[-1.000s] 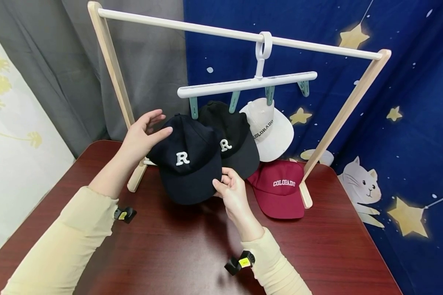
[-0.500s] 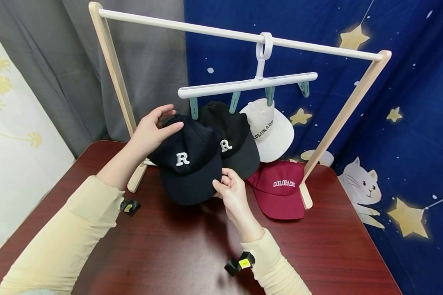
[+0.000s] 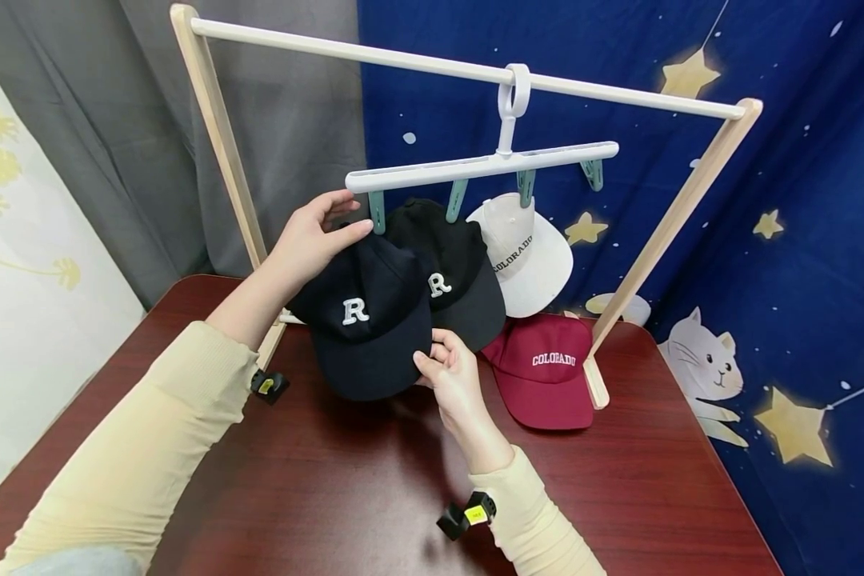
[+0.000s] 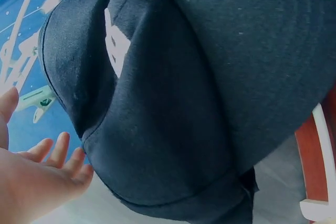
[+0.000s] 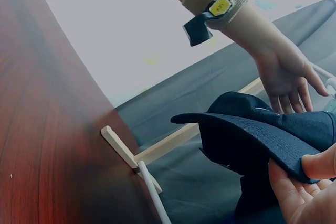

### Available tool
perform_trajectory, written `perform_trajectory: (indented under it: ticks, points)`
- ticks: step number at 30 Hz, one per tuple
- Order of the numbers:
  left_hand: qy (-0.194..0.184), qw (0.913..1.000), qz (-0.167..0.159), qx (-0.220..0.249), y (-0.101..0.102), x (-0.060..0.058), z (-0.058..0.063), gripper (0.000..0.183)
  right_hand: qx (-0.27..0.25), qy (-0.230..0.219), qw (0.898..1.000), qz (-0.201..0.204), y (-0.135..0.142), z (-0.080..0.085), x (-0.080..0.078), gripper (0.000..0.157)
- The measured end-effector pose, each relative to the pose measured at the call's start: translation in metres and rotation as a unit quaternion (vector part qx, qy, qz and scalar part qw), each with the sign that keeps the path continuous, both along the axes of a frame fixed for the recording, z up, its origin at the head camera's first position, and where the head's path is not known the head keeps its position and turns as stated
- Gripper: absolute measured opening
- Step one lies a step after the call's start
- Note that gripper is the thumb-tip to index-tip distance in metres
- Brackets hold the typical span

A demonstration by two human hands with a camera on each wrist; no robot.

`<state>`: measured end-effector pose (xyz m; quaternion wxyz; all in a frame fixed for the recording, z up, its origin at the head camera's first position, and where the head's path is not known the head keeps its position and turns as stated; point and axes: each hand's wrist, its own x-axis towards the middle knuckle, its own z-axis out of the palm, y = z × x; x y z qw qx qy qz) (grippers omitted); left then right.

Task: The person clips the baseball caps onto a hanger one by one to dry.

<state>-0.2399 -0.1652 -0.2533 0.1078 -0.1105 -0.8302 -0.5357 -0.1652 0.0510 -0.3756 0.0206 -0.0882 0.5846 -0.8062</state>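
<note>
My right hand (image 3: pixel 455 376) pinches the brim of a navy baseball cap (image 3: pixel 370 352) with a white R, thumb on top and fingers beneath in the right wrist view. The cap hangs tilted in front of the rack. At its crown is my left hand (image 3: pixel 308 240), fingers loosely extended and thumb tip close by the leftmost green clip (image 3: pixel 378 212). In the left wrist view those fingers (image 4: pixel 63 153) lie beside the cap's edge. A black R cap (image 3: pixel 468 300) and a white Colorado cap (image 3: pixel 540 268) hang from neighbouring clips, the black one partly behind the navy cap.
A white clip hanger (image 3: pixel 482 166) is hooked on the bar of a wooden rack (image 3: pixel 219 144). Its rightmost clip (image 3: pixel 593 174) holds nothing. A maroon Colorado cap (image 3: pixel 543 392) rests on the table (image 3: pixel 317 496) by the rack's right foot. Curtains stand behind.
My left hand has moved up and to the right along the cap's crown, toward the leftmost clip. The right hand and the navy cap have stayed in place.
</note>
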Motion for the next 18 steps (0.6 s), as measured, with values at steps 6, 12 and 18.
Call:
perform_trajectory:
  ticks: [6, 12, 18]
  points:
    - [-0.001, 1.0, 0.001, 0.006, 0.007, -0.004, 0.006, 0.061, -0.006, 0.0, 1.0, -0.001, 0.0, -0.001, 0.0, 0.025]
    - [0.008, 0.9999, 0.001, 0.013, 0.013, -0.009, 0.009, 0.055, -0.007, -0.005, 1.0, 0.0, 0.0, -0.001, -0.001, 0.026]
    - [0.017, 0.9996, 0.01, 0.018, 0.017, -0.016, 0.011, 0.046, -0.004, -0.008, 1.0, -0.001, 0.001, -0.002, -0.001, 0.026]
